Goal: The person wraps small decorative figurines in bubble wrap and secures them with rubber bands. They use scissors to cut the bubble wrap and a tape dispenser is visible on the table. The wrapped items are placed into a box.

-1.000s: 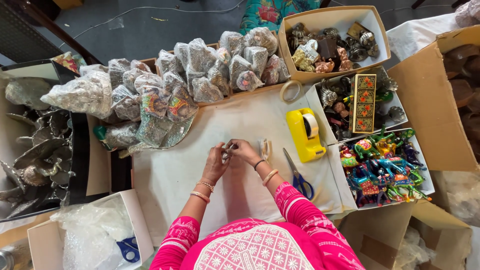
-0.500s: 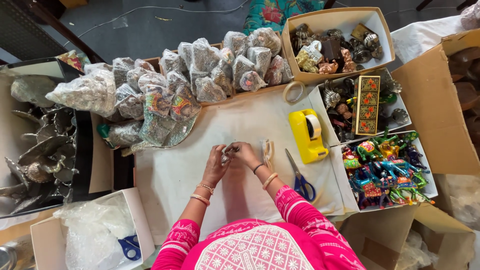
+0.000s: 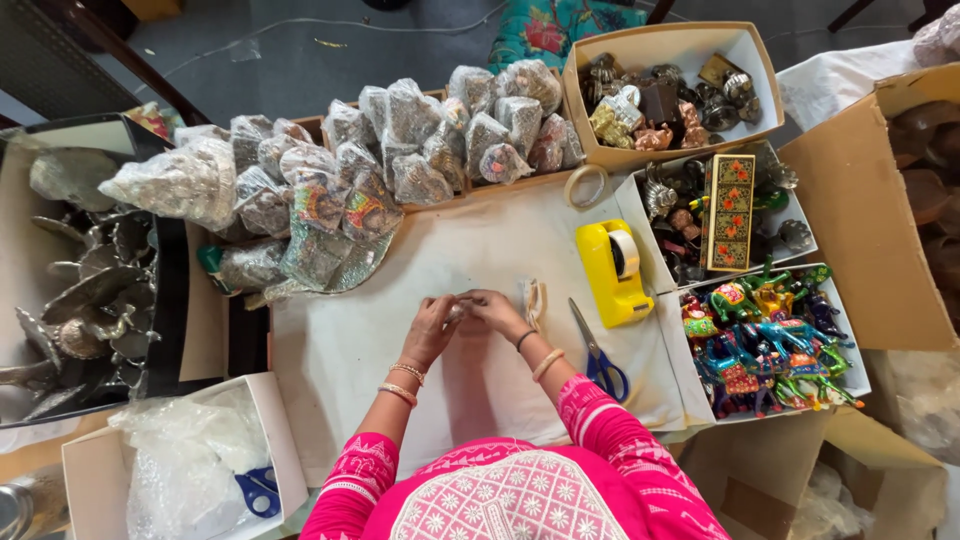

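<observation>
Hands meet at the centre of the white cloth (image 3: 350, 360): left hand (image 3: 432, 330) and right hand (image 3: 495, 312) both pinch 1 small wrapped item (image 3: 459, 308). Yellow tape dispenser (image 3: 612, 270) and blue-handled scissors (image 3: 597, 352) lie right.

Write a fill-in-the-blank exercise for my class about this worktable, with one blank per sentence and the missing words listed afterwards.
1. The tape dispenser on the white cloth is coloured ____.
2. The scissors lying beside the right hand have ____ handles.
3. The left hand and the right hand meet over a small ____-wrapped item.
4. The painted animal figures sit in a box to the person's ____.

Missing words: yellow; blue; plastic; right
</observation>
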